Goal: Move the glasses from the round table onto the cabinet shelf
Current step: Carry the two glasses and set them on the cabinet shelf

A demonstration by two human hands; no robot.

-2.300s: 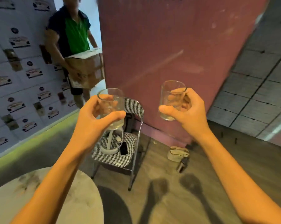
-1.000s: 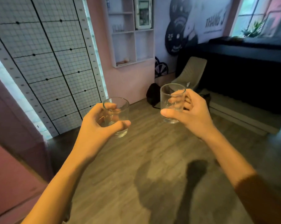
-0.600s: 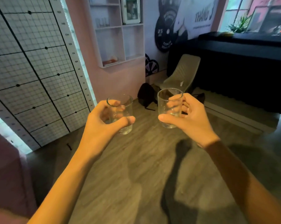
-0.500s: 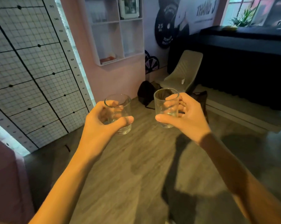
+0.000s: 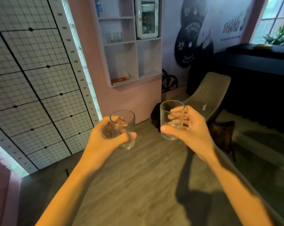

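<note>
My left hand [image 5: 103,139] grips a clear empty glass [image 5: 123,126] upright, thumb across its front. My right hand [image 5: 192,132] grips a second clear glass [image 5: 171,118], also upright, a little higher and to the right. Both are held out in front of me above the wooden floor. Ahead on the pink wall is the white cabinet [image 5: 135,51] with open compartments; several glasses [image 5: 114,37] stand on its middle-left shelf. The round table is out of view.
A gridded measuring panel [image 5: 33,82] covers the left wall. A beige chair [image 5: 208,93], a black bag [image 5: 155,116] and a brown bag [image 5: 222,134] sit on the floor to the right. A long black counter [image 5: 255,75] runs behind them.
I turned away from the round table and folding chair toward the cabinet wall. The cabinet has grown larger and nearer. Both hands keep holding their glasses.
</note>
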